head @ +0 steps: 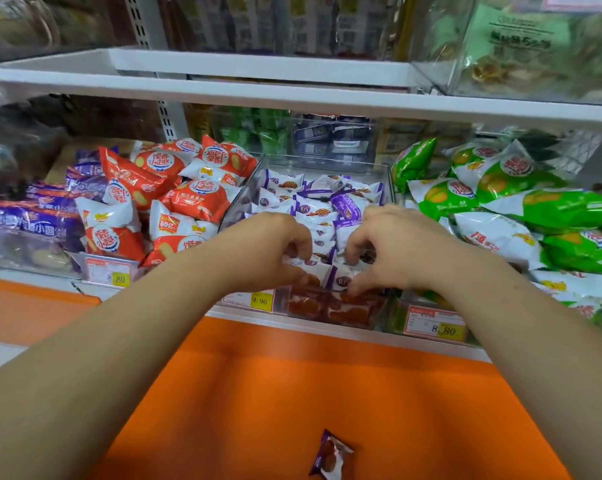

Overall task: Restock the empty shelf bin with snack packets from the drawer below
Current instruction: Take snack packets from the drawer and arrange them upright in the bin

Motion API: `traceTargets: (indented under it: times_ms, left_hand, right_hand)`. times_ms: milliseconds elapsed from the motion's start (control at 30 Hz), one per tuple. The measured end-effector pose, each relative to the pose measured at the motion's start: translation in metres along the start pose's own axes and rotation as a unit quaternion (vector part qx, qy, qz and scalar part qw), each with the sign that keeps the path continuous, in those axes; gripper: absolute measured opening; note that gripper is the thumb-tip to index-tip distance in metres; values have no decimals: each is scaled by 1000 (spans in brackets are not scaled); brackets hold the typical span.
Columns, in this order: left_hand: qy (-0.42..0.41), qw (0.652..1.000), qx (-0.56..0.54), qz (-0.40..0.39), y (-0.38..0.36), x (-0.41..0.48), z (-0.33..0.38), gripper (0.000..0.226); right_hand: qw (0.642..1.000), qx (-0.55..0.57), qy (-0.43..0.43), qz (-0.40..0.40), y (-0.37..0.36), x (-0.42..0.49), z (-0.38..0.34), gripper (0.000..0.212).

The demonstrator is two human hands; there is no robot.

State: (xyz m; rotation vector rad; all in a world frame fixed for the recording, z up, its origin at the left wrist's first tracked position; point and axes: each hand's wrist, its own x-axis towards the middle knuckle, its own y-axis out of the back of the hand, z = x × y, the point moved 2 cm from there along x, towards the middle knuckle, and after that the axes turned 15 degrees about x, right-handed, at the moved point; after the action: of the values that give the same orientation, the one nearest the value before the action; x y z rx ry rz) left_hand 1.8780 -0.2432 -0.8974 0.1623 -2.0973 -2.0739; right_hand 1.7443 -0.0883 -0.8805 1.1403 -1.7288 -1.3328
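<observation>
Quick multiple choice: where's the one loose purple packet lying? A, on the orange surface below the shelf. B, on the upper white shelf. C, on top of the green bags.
A: the loose purple packet lies alone on the orange surface, below the shelf edge.

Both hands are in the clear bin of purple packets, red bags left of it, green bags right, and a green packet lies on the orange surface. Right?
Nearly. The head view shows the loose packet on the orange surface is purple, not green. The left hand, right hand, purple packets, red bags and green bags are as said.
</observation>
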Motion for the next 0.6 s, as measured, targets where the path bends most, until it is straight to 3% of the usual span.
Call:
traceTargets:
  times_ms: [167,367,600]
  left_hand:
    - [6,1000,-3,-9,-1,2,0,45]
    - [-8,1000,1,-4,1,1,-7,33]
    - [14,998,-50,31,13,-5,-20,29]
  right_hand:
    - [1000,-11,-6,-2,0,0,-1,41]
    - [998,-51,5,36,-7,0,-5,30]
    - [998,-19,15,62,-13,0,5,27]
